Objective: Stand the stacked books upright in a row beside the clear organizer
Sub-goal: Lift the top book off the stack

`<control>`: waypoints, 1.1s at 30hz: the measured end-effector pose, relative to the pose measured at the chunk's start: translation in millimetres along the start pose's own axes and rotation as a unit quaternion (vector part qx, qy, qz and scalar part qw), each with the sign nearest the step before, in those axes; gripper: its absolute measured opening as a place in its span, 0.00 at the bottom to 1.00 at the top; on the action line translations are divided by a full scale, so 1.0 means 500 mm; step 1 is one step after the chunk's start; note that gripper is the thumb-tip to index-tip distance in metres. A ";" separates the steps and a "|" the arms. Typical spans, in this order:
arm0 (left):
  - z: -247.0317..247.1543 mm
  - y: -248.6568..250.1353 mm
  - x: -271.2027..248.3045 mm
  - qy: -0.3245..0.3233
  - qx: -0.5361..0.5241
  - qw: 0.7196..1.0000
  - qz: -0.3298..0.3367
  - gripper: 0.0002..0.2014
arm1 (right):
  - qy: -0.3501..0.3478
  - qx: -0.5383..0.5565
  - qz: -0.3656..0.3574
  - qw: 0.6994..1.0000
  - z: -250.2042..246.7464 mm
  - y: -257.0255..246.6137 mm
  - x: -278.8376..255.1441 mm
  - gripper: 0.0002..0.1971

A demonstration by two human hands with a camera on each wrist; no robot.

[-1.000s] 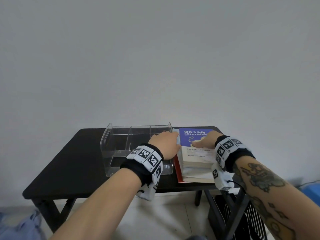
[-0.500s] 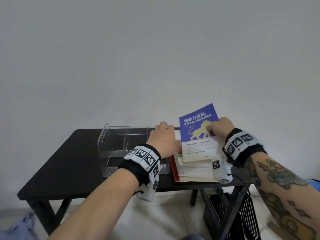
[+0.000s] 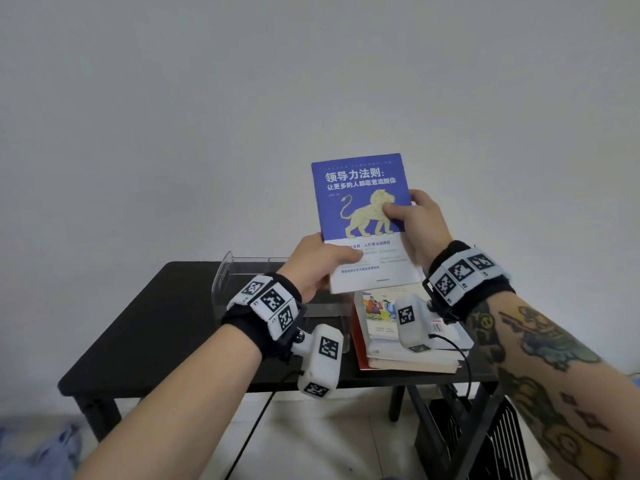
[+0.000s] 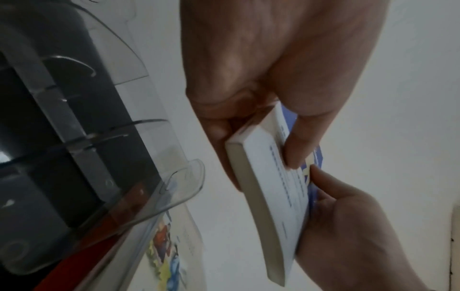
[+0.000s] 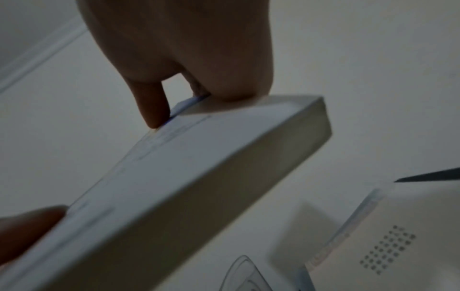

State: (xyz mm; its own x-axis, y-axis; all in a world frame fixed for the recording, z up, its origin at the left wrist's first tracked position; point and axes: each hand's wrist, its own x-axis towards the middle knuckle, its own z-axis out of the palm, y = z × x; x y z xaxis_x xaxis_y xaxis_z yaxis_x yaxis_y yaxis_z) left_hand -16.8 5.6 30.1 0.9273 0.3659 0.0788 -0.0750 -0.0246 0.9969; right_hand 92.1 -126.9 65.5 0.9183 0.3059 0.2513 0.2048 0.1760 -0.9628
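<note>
The blue-and-white paperback book with a gold lion on its cover is held in the air above the stack of books lying flat, just right of the clear plastic organizer on the black table. Both hands clamp it: the left hand pinches its lower left corner, the right hand its right edge. Its long axis is near upright, cover facing the person, title uppermost. Judged from here, it must come down beside the organizer, on its bottom edge.
</note>
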 end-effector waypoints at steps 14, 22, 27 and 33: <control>-0.004 -0.036 -0.036 0.248 0.353 0.887 0.166 0.35 | -0.085 -0.527 0.075 0.842 0.040 0.111 0.013 0.11; 0.044 -0.138 -0.040 0.196 0.423 0.875 0.133 0.40 | -0.153 -0.652 0.170 0.722 -0.014 0.149 0.005 0.20; 0.066 -0.192 -0.032 0.175 0.382 0.899 0.124 0.34 | -0.153 -0.663 0.212 0.702 -0.065 0.146 0.001 0.35; 0.067 -0.236 -0.025 0.142 0.316 0.929 0.130 0.32 | -0.127 -0.665 0.233 0.698 -0.095 0.150 0.023 0.42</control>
State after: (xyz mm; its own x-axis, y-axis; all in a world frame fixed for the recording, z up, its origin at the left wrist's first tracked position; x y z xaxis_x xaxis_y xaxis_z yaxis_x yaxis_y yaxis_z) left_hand -7.2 -27.2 -88.2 0.7669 0.5005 0.4017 0.0314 -0.6544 0.7555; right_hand 134.5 -154.7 -8.7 0.9349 0.2269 -0.2730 0.1934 -0.9704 -0.1444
